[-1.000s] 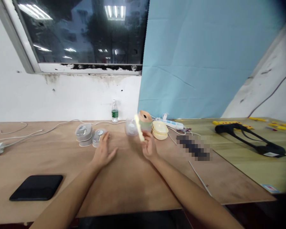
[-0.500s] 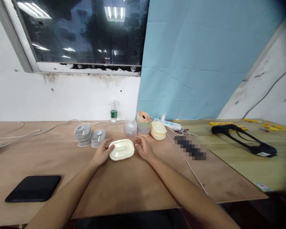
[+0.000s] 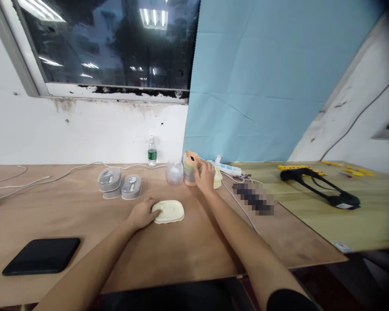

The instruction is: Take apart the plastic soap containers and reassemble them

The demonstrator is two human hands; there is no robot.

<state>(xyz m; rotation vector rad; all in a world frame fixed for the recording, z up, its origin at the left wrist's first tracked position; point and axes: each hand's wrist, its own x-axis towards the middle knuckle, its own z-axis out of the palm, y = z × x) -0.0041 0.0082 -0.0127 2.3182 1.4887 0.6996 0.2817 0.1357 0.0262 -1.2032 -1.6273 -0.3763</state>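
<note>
My left hand (image 3: pixel 145 213) grips the left end of a shallow cream oblong dish (image 3: pixel 170 211), thumb on top, with the dish down at the tabletop. Farther back, my right hand (image 3: pixel 205 176) reaches to the right side of a stack of coloured containers (image 3: pixel 190 166), orange above green and grey. Its fingers are curved and apart; whether they touch the stack is unclear. Behind that hand, a pile of cream dishes (image 3: pixel 217 178) is mostly hidden. Clear tubs (image 3: pixel 175 172) stand just left of the coloured stack.
Grey lidded boxes (image 3: pixel 109 179) stand at the left, another grey box (image 3: pixel 131 187) beside them. A water bottle (image 3: pixel 152 152) is by the wall. A black flat case (image 3: pixel 42 256) lies front left. A power strip (image 3: pixel 228 168), white cables and a black frame-like object (image 3: pixel 320 188) are at right.
My right hand has moved from beside the cream dish back and right to the coloured stack. The dish has come slightly nearer and lies flatter, still in my left hand.
</note>
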